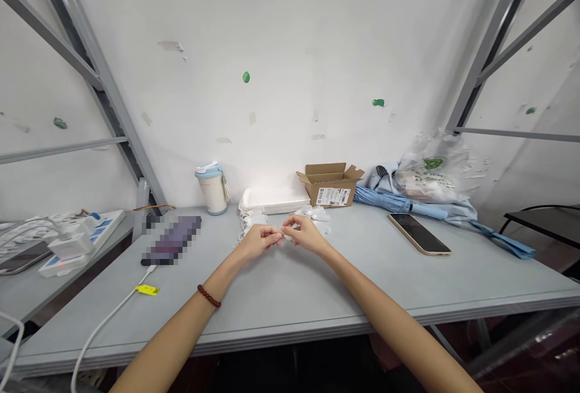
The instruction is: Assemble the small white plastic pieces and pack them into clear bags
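Observation:
My left hand (257, 240) and my right hand (302, 233) meet over the middle of the grey table (290, 296), fingers pinched together on a small white piece (283, 235) held between them. A dark red bead bracelet (209, 296) sits on my left wrist. Just behind the hands lie two heaps of small white parts: one (252, 220) to the left, one (319, 214) to the right. A white tray (272, 200) stands behind them near the wall.
A white and blue cup (212, 188) and an open cardboard box (330, 184) stand at the back. A phone (419, 233), a folded blue umbrella (399, 202) and a plastic bag (432, 169) lie right. A blurred dark item (172, 239), cable (109, 320) and power strip (77, 242) lie left.

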Available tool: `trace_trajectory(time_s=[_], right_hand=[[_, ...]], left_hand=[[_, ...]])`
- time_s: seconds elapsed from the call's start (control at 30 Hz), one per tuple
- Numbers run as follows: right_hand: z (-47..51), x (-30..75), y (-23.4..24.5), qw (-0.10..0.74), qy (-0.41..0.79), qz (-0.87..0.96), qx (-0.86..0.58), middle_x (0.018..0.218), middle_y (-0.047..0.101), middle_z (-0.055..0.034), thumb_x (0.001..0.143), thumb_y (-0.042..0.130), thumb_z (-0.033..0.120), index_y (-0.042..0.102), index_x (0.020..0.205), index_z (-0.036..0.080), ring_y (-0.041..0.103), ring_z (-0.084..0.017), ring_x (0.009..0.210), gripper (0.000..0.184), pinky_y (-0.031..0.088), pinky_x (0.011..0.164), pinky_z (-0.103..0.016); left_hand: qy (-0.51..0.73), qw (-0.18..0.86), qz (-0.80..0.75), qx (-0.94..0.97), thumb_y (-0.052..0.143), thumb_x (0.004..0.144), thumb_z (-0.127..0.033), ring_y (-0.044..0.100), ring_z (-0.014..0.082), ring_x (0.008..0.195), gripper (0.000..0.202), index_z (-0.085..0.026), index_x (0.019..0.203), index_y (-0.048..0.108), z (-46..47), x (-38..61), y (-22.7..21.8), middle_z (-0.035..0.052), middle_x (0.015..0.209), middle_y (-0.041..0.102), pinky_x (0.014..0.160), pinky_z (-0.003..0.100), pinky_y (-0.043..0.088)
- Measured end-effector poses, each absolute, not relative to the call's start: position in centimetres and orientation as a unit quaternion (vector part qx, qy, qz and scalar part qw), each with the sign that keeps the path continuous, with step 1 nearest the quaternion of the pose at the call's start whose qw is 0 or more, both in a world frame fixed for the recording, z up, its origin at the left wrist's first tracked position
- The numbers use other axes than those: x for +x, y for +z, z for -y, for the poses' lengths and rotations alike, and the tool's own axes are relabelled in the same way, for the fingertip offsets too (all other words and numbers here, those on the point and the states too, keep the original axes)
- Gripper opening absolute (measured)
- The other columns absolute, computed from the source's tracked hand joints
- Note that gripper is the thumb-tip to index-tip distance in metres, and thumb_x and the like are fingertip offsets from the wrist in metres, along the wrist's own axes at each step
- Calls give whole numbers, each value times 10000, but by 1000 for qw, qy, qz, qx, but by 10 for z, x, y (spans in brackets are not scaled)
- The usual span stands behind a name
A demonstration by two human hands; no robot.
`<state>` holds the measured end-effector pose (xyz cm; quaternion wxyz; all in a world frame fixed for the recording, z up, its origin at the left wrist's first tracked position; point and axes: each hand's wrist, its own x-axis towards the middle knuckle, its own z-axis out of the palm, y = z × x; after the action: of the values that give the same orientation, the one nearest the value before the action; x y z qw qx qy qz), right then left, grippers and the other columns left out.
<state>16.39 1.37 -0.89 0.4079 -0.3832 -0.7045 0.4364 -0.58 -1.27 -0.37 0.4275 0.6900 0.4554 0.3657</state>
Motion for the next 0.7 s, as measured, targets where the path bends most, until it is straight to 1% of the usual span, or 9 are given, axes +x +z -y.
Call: trace_trajectory(time_s=[0.07,0.17,0.23,0.3,0.43,0.5,0.6,0.7], right_hand=[[-11,162,-9,430,431,696,-381,746,567,11,720,549,318,542,755,175,483,-70,450,148,380,423,-218],[-8,160,-10,442,430,682,-393,628,522,40,725,472,271,541,759,180,461,-78,426,119,377,435,-221],[-7,160,-10,447,433,673,-399,542,472,55,717,443,253,542,746,184,452,-89,416,124,369,442,-222],[-7,160,-11,448,442,668,-398,515,449,58,709,441,257,536,722,186,446,-94,410,119,358,442,-225],[-11,158,-11,445,462,655,-399,589,481,39,723,436,301,519,687,188,434,-88,401,145,328,414,-230],[-15,157,-11,449,463,648,-405,617,484,28,746,411,327,510,665,187,416,-84,405,190,312,397,-230],[-22,156,-15,455,449,648,-414,581,437,30,777,378,364,510,661,186,387,-90,427,250,307,395,-225],[-26,158,-19,449,424,670,-413,555,412,36,794,379,413,519,677,180,387,-94,450,295,315,416,-222]], left_hand=[[360,412,-458,700,576,727,-460,345,71,472,334,-135,668,622,14,-6,0,-20,546,514,466,219,280],[343,377,-469,721,554,739,-448,323,76,475,330,-141,624,600,17,-5,4,-39,491,442,483,223,283],[340,366,-467,729,546,740,-436,347,82,489,321,-142,621,599,18,-4,3,-28,514,472,502,229,303],[344,360,-464,732,543,740,-422,383,91,510,311,-141,621,602,17,-3,0,-7,554,526,519,236,325],[359,364,-461,725,539,742,-400,434,105,541,291,-136,679,645,12,-5,-3,26,630,611,536,244,357],[359,377,-461,718,576,718,-387,466,112,567,271,-137,756,673,10,-7,-2,34,683,644,540,243,373],[354,390,-470,708,602,702,-385,500,121,599,305,-146,872,687,10,-9,2,35,742,667,524,233,379],[358,386,-470,708,551,746,-446,508,118,596,337,-153,839,687,9,-9,2,38,762,667,493,222,369]])
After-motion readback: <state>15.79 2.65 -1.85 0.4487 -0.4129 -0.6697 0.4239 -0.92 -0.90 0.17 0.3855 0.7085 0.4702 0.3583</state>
